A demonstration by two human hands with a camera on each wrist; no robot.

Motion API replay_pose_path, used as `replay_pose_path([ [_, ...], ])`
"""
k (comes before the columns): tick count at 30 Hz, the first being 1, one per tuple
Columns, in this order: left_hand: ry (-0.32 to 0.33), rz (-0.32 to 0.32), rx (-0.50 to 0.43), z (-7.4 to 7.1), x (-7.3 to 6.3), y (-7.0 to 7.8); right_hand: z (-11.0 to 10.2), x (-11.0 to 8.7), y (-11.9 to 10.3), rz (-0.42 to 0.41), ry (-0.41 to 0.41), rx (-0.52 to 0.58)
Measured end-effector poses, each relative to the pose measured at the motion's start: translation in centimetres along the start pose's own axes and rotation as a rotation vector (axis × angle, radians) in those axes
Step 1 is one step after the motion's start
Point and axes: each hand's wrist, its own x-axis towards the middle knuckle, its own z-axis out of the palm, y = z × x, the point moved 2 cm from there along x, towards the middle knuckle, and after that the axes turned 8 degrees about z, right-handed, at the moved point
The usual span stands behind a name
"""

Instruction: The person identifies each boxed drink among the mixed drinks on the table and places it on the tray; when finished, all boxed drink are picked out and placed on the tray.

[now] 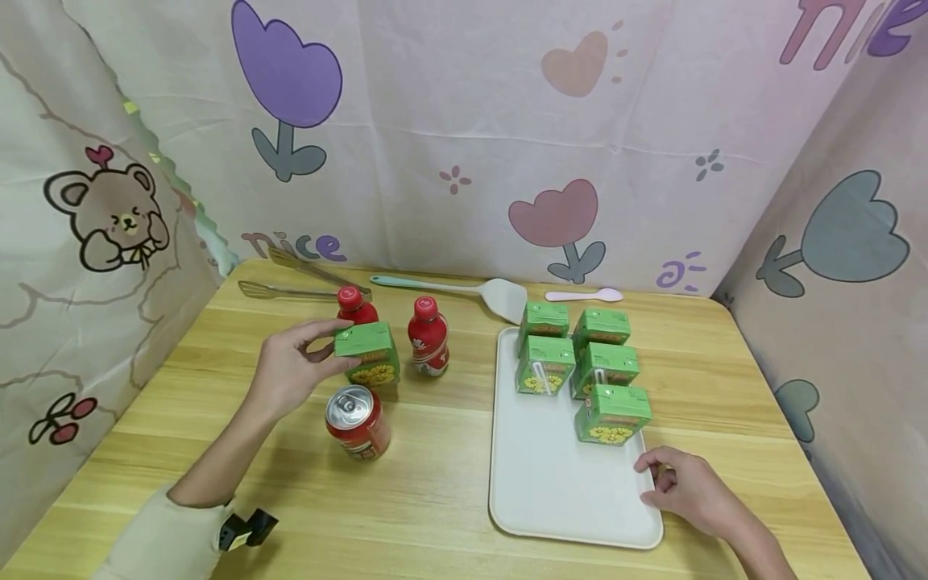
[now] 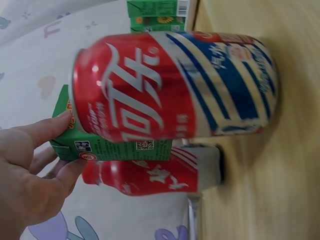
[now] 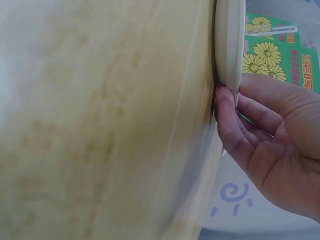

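My left hand (image 1: 293,366) pinches a green juice carton (image 1: 374,364) with yellow flowers between thumb and fingers. The carton is just behind a red cola can (image 1: 360,424), and in the left wrist view the can (image 2: 175,85) covers part of it. A red bottle (image 1: 351,300) is partly hidden behind the held carton; another red bottle (image 1: 428,338) stands to its right. My right hand (image 1: 692,491) grips the right rim of a white tray (image 1: 565,491), thumb above and a finger at the underside. Several green cartons (image 1: 614,415) stand upright toward the tray's back.
Along the back of the wooden table (image 1: 435,499) lie metal tongs (image 1: 290,291), a white spatula (image 1: 503,300) with a mint handle, and a pale pink spoon (image 1: 583,296). Printed fabric (image 1: 435,129) walls in the back and both sides.
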Motion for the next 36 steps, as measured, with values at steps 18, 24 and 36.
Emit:
replay_pose_path([
  [18,-0.023,0.029,-0.097,1.6,0.9,4.9,0.0,0.1,-0.2,0.039,0.012,-0.013],
  [24,-0.054,0.06,-0.126,3.3,0.9,6.5,0.0,0.1,-0.1,0.037,0.01,-0.006],
  [36,-0.125,-0.008,-0.287,9.1,0.7,8.4,0.0,0.1,0.0,0.056,0.008,0.002],
])
